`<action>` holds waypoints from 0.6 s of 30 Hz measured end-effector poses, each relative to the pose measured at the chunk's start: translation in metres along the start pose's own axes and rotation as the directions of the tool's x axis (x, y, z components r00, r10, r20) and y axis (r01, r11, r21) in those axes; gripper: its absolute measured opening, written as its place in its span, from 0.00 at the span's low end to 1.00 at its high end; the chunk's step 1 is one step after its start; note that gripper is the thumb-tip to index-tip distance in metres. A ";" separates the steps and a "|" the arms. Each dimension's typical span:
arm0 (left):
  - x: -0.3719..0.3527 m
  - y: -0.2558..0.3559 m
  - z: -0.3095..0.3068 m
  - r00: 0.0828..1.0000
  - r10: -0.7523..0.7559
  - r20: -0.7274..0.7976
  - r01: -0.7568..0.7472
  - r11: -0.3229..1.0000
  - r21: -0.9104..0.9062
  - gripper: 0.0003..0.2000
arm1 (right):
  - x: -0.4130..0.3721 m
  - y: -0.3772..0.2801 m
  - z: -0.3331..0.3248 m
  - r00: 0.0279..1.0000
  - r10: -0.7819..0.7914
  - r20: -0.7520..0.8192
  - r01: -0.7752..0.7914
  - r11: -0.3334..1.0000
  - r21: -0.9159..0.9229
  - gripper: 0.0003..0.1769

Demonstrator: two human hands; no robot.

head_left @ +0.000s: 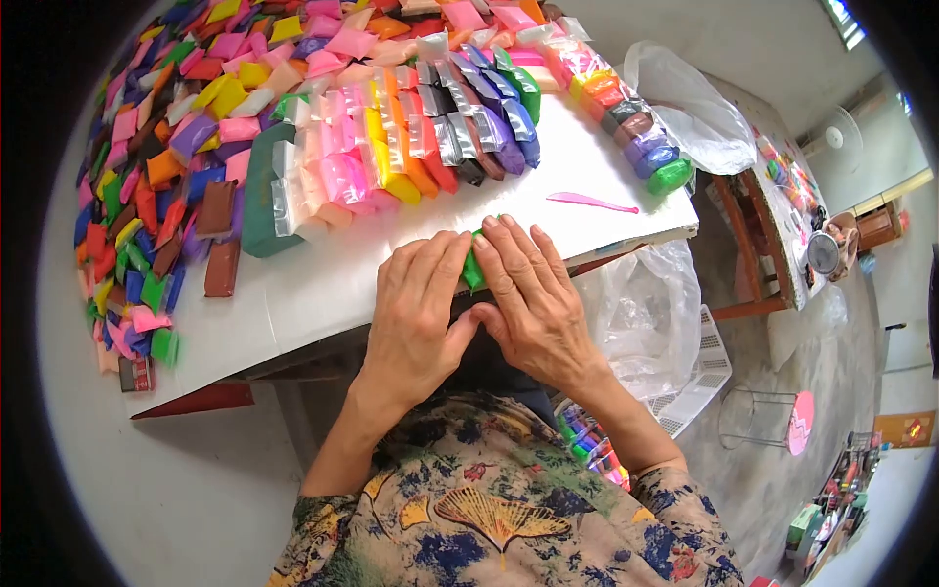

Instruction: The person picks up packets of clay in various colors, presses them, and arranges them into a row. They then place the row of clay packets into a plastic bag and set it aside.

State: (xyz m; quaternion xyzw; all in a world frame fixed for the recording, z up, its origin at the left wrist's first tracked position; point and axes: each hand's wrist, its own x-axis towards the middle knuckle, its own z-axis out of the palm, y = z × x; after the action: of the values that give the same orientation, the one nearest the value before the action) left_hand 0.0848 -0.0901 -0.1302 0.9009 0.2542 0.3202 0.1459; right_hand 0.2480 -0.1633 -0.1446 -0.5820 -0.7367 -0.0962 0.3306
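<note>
A small green packet of modelling clay (pixel 473 268) lies at the front edge of the white table, partly covered by my fingers. My left hand (pixel 416 293) presses on it from the left, fingers together. From the right, my right hand (pixel 528 289) grips the same packet, and the two thumbs nearly meet below it. Just beyond my hands, rows of colored clay packets (pixel 421 147) in clear wrappers stand side by side, from pale pink to blue and green. A dark green block (pixel 269 196) flanks their left end. A pink plastic tool (pixel 592 202) rests to the right.
A large pile of loose packets (pixel 186 127) covers the table's left side. A filled clear sleeve of packets (pixel 631 122) lies at the right edge. Plastic bags (pixel 646 313) hang below, beside a white crate (pixel 699 377). A stool (pixel 800 423) and another table (pixel 773 225) stand right.
</note>
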 end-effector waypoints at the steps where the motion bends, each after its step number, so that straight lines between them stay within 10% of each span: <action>1: 0.000 -0.001 -0.002 1.000 0.007 0.014 -0.007 1.000 -0.004 0.34 | -0.001 0.001 0.002 1.000 0.000 -0.009 0.000 1.000 0.015 0.32; 18: 0.002 0.003 -0.002 0.975 -0.064 -0.213 0.050 0.996 -0.070 0.18 | -0.001 0.006 -0.004 0.985 0.053 -0.167 -0.067 0.994 -0.082 0.21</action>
State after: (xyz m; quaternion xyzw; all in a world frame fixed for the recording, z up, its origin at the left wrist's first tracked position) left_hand 0.0863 -0.0914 -0.1261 0.8482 0.2838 0.4193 0.1556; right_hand 0.2546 -0.1639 -0.1434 -0.6079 -0.6842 -0.1661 0.3671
